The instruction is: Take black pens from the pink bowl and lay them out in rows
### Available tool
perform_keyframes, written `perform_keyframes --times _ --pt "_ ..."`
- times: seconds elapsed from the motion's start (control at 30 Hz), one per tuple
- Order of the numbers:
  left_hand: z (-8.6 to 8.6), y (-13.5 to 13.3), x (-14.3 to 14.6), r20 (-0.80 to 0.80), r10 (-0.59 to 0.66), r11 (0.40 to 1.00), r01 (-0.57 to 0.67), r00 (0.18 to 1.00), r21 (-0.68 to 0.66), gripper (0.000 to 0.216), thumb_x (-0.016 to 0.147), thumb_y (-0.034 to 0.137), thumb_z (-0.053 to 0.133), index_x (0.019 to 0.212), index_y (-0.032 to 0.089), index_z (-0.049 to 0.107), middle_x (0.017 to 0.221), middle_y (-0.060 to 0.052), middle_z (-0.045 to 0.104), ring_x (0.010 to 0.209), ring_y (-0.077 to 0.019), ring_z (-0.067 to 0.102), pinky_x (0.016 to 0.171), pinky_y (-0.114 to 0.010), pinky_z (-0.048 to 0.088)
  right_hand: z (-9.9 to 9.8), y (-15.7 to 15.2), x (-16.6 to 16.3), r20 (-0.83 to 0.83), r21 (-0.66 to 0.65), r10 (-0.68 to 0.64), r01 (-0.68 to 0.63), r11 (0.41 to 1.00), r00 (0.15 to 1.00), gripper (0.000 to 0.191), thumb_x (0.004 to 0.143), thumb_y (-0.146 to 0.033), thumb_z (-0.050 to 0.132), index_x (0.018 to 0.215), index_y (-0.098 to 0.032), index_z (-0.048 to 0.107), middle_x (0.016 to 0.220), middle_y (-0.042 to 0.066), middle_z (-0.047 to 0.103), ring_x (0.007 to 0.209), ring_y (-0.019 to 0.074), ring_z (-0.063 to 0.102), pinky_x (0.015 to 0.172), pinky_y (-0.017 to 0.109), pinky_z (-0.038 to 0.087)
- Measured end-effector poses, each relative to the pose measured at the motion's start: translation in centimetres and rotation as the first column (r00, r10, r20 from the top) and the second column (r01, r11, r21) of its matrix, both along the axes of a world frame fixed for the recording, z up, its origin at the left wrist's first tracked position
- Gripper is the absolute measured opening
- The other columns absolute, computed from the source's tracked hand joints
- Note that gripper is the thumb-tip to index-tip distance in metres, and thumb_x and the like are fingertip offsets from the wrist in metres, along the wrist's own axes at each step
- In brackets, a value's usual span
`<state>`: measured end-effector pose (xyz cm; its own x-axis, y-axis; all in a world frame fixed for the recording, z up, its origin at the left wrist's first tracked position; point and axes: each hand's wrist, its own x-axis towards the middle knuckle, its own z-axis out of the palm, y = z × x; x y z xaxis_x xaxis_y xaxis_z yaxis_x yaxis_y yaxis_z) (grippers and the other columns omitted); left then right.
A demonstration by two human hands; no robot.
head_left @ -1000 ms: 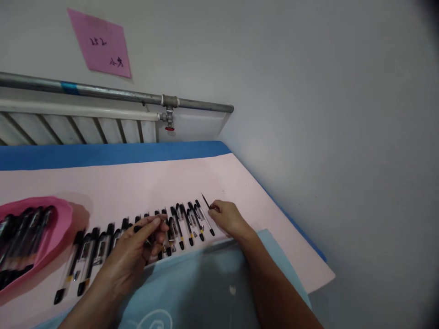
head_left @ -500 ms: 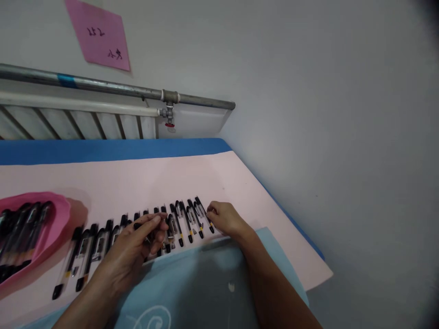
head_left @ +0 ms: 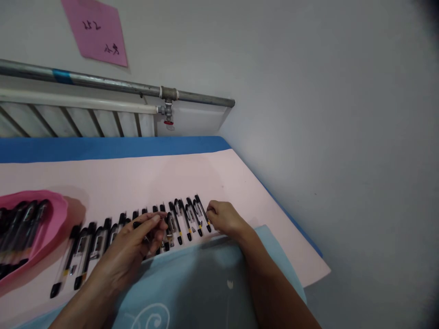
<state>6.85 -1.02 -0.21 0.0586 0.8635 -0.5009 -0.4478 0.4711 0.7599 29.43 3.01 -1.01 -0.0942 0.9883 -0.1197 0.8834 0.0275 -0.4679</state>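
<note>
Several black-and-clear pens (head_left: 203, 214) lie in a long row on the pink table covering, with separate clear caps and small metal tips between them. Above the middle of this row is my left hand (head_left: 135, 244), its fingers curled together around a slim black-ended pen part (head_left: 136, 225) that is mostly hidden. My right hand (head_left: 223, 215) is closed in a pinch at the right end of the row, beside the last pen. What its fingertips hold, if anything, cannot be made out.
A pink tray (head_left: 61, 212) holding several pens stands at the left. Light blue cloth (head_left: 202, 283) covers the near edge between my forearms. Behind the table are a radiator (head_left: 72, 121), a metal pipe (head_left: 113, 85) and a red-handled valve (head_left: 168, 122). A wall rises along the right.
The view has shifted slightly, so everything sits a little higher and further left. Both hands keep nearly the same pose and place.
</note>
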Motion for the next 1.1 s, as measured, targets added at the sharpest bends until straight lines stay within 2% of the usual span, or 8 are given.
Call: perform_keyframes --times 0.13,0.23,0.37,0.5,0.63,0.8,0.93,1.1 --pt "0.2 -0.2 0.5 0.118 -0.002 0.998 0.008 0.993 -0.054 0.016 0.077 0.014 0.057 0.088 0.007 0.067 0.083 -0.015 0.067 0.071 -0.0179 0.064 0.061 -0.028 0.055 1.1 -0.8 -1.4 -0.235 0.129 -0.012 0.043 0.991 0.972 0.016 0.079 -0.02 0.045 0.077 -0.017 0.061 0.062 -0.001 0.059 0.059 0.0103 0.052 0.055 0.02 0.037" --pt "0.4 -0.6 1.4 0.284 0.003 0.992 0.034 0.959 -0.123 0.019 0.082 0.015 0.051 0.088 0.006 0.067 0.097 -0.019 0.066 0.089 -0.0239 0.064 0.079 -0.037 0.053 1.5 -2.2 -3.6 -0.394 0.317 0.176 -0.046 0.947 0.902 0.015 0.081 -0.022 0.048 0.081 -0.018 0.062 0.069 0.0 0.062 0.065 0.0102 0.055 0.06 0.02 0.041" --pt "0.3 -0.9 2.0 0.412 0.053 0.993 -0.005 0.91 -0.117 0.02 0.083 0.013 0.049 0.081 0.008 0.068 0.088 -0.013 0.067 0.077 -0.0152 0.063 0.073 -0.029 0.054 1.3 -3.6 -5.9 -0.23 0.509 0.498 -0.333 0.794 0.836 0.015 0.082 -0.018 0.05 0.089 -0.018 0.063 0.088 0.004 0.066 0.084 0.0136 0.056 0.077 0.025 0.042" --pt "0.1 -0.8 1.9 0.424 0.064 0.993 -0.014 0.904 -0.121 0.021 0.083 0.011 0.048 0.085 0.008 0.069 0.085 -0.011 0.066 0.074 -0.0115 0.061 0.066 -0.022 0.052 0.7 -4.0 -6.6 -0.016 0.478 0.56 -0.486 0.732 0.828 0.014 0.084 -0.02 0.049 0.089 -0.017 0.062 0.09 0.007 0.063 0.084 0.0171 0.053 0.079 0.03 0.041" --pt "0.0 -1.1 2.0 0.362 0.025 0.995 0.012 0.932 -0.1 0.016 0.08 0.012 0.054 0.079 0.009 0.07 0.083 -0.01 0.067 0.071 -0.0112 0.06 0.066 -0.022 0.052 0.3 -4.3 -6.9 0.012 0.461 0.504 -0.452 0.764 0.864 0.013 0.083 -0.016 0.045 0.087 -0.015 0.058 0.086 0.008 0.061 0.083 0.0183 0.052 0.076 0.03 0.041" --pt "0.4 -1.5 2.2 0.291 -0.064 0.995 0.083 0.954 -0.054 0.011 0.076 0.016 0.062 0.081 0.011 0.07 0.094 -0.012 0.068 0.09 -0.0196 0.062 0.08 -0.031 0.051 0.8 -4.1 -6.2 -0.166 0.415 0.403 -0.307 0.857 0.9 0.014 0.076 -0.012 0.046 0.077 -0.017 0.059 0.077 0.004 0.061 0.073 0.0142 0.053 0.07 0.024 0.041" --pt "0.7 -1.0 2.1 0.31 -0.05 0.991 0.086 0.949 -0.101 0.021 0.078 0.019 0.059 0.095 0.01 0.067 0.108 -0.018 0.064 0.103 -0.026 0.059 0.089 -0.039 0.048 1.0 -3.3 -3.6 -0.345 0.257 0.134 -0.043 0.965 0.929 0.016 0.072 -0.012 0.047 0.073 -0.019 0.061 0.064 -0.002 0.057 0.059 0.0098 0.049 0.056 0.019 0.037" --pt "0.5 -0.7 2.3 0.396 -0.068 0.984 0.127 0.916 -0.124 0.021 0.081 0.018 0.055 0.096 0.008 0.066 0.112 -0.02 0.062 0.106 -0.028 0.057 0.091 -0.04 0.047 0.8 -3.2 -2.2 -0.453 0.211 0.015 0.09 0.973 0.892 0.014 0.074 -0.016 0.047 0.073 -0.018 0.062 0.063 -0.002 0.058 0.056 0.0095 0.05 0.053 0.019 0.038"
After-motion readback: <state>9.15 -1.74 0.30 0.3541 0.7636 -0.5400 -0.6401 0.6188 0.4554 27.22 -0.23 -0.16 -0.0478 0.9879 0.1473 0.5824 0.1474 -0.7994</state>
